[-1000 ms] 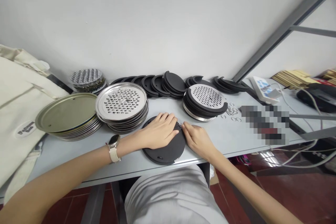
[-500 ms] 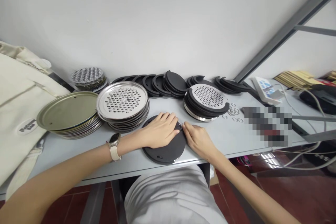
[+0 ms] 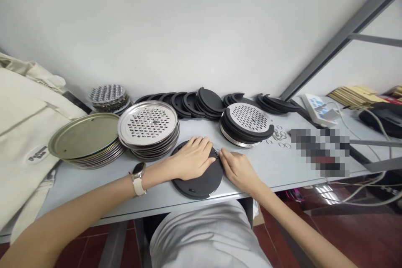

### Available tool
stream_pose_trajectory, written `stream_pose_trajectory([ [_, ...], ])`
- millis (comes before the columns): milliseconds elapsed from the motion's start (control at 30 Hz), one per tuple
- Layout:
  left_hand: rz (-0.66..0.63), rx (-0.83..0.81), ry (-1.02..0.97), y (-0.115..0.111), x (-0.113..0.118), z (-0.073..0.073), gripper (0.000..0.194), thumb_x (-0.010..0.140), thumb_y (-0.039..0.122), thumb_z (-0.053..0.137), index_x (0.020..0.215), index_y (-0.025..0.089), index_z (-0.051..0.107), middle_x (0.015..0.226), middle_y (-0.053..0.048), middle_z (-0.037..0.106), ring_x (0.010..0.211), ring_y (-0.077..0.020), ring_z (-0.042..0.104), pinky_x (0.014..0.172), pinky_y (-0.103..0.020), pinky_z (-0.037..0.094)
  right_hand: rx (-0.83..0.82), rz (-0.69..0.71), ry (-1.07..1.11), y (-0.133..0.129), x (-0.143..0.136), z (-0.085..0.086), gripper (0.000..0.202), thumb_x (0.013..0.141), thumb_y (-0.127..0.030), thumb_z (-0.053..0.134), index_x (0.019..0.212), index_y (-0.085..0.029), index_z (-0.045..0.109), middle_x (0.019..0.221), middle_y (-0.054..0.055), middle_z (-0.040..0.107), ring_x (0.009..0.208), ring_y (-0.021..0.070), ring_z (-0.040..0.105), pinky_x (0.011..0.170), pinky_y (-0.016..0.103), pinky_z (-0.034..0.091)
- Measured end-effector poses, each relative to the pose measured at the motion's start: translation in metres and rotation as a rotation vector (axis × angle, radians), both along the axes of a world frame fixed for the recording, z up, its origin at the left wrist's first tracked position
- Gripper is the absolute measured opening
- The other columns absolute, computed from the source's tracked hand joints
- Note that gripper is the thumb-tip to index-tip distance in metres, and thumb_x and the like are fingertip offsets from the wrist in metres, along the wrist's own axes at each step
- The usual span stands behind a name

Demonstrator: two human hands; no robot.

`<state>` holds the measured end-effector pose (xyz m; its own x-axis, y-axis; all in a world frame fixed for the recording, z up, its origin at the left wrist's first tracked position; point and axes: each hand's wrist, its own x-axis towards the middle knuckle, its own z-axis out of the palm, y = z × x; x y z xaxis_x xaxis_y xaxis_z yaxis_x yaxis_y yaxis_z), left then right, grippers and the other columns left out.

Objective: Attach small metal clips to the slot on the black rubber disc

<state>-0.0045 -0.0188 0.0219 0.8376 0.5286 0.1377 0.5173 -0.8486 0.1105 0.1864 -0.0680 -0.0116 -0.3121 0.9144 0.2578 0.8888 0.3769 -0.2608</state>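
A round black disc (image 3: 201, 184) lies flat near the front edge of the table. My left hand (image 3: 196, 159) rests on top of it, palm down, fingers stretched out, with the thumb towards the disc's right rim. At that rim my right hand (image 3: 235, 165) is closed in a pinch on a small metal ring (image 3: 217, 152), which shows only in part between the fingertips and the disc. Just behind stands a stack (image 3: 246, 123) of black crescent-edged pieces and perforated metal plates. Several loose metal rings (image 3: 279, 135) are scattered to its right.
Stacked round grater plates (image 3: 149, 123) and olive-green round trays (image 3: 88, 136) stand at the left. Black discs (image 3: 210, 100) lean in a row along the wall. A cream bag (image 3: 25, 134) hangs over the left end. A grey metal post (image 3: 326, 54) slants up at right.
The view has shifted slightly, so everything sits a little lower. Both hands keep their places on the disc and the ring, with no clear movement.
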Motion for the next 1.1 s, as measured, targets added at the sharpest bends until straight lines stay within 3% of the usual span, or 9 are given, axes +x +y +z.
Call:
stream_pose_trajectory([
  [467, 0.045, 0.017, 0.005, -0.003, 0.003, 0.002, 0.032, 0.099, 0.035, 0.027, 0.111, 0.013, 0.047, 0.104, -0.012, 0.05, 0.095, -0.0261, 0.048, 0.086, -0.041, 0.04, 0.028, -0.028, -0.055, -0.001, 0.001, -0.001, 0.027, 0.097, -0.022, 0.028, 0.081, -0.017, 0.05, 0.061, 0.003, 0.059, 0.053, 0.0167, 0.053, 0.055, 0.027, 0.028],
  [1100, 0.157, 0.002, -0.025, -0.015, 0.015, 0.001, 0.026, 0.097, 0.03, 0.031, 0.105, 0.013, 0.049, 0.102, -0.012, 0.049, 0.094, -0.0262, 0.047, 0.085, -0.043, 0.041, 0.014, -0.045, 0.08, -0.001, 0.005, 0.001, 0.025, 0.096, -0.024, 0.033, 0.074, -0.02, 0.044, 0.057, 0.0, 0.05, 0.051, 0.0146, 0.047, 0.054, 0.026, 0.029],
])
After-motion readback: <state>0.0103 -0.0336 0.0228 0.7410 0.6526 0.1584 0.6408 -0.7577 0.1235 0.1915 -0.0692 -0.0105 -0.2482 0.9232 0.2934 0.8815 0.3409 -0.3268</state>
